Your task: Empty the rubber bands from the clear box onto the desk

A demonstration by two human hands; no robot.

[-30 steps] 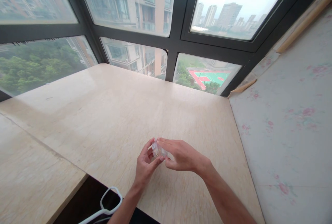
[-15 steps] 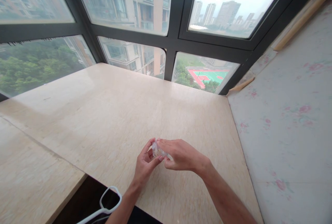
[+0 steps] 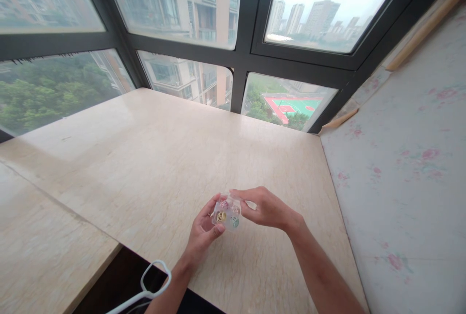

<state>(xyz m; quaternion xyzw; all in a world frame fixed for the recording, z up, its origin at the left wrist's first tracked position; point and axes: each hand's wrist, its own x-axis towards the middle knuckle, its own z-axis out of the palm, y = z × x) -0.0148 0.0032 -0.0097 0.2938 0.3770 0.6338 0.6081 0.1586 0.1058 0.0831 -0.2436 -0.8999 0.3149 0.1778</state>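
The left hand (image 3: pixel 201 230) is clamped on a small, square, clear plastic box (image 3: pixel 228 227), its thumb at the near left corner and its fingers along the far left side. The right hand (image 3: pixel 267 207) has its fingertips at the far right corner of the box, thumb and forefinger apart with a gap between them farther back; whether they pinch the plastic or only rest against it, I cannot tell. The box is between the two hands, over the near part of a cream, marbled countertop (image 3: pixel 163 158), its face tilted toward the viewer.

Through the clear plastic show four small coloured clusters: yellow ring-shaped pieces (image 3: pixel 221 216) at the near left, green looped pieces (image 3: pixel 235 222) at the near right, a pinkish-red cluster (image 3: pixel 224 204) at the far left and a paler reddish cluster (image 3: pixel 236 209) at the far right. They are too small to make out further.

Beside the left forearm, a white, slender stem with a rounded loop (image 3: pixel 133 299) stands out against a dark opening (image 3: pixel 105 275) at the counter's near edge. Dark grey window frames (image 3: pixel 182 51) border the far side, and a pale wall with pink flowers (image 3: pixel 400 197) rises to the right
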